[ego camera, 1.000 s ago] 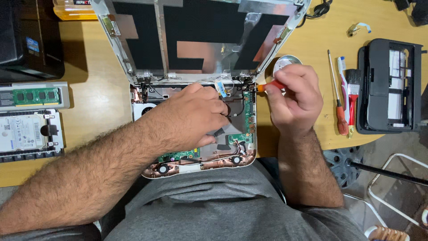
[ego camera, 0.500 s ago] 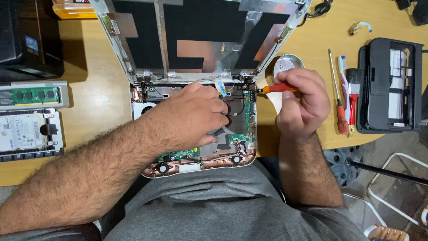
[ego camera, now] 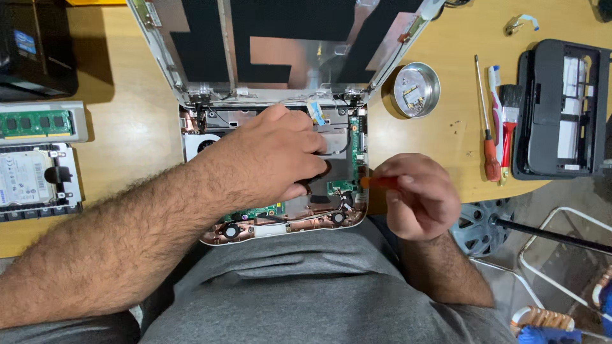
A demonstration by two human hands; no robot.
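Left hand point(ego camera: 274, 159) lies palm-down inside the opened small white laptop base with exposed green circuit board point(ego camera: 280, 216), fingers curled together, pressing on the inner parts; what is under them is hidden. Laptop sits at the wooden table's point(ego camera: 127, 140) near edge, lid tilted back. Right hand point(ego camera: 417, 194) beside the base's right edge pinches an orange-handled screwdriver point(ego camera: 377, 182), tip at the board. Round metal tin point(ego camera: 416, 89) lies further right.
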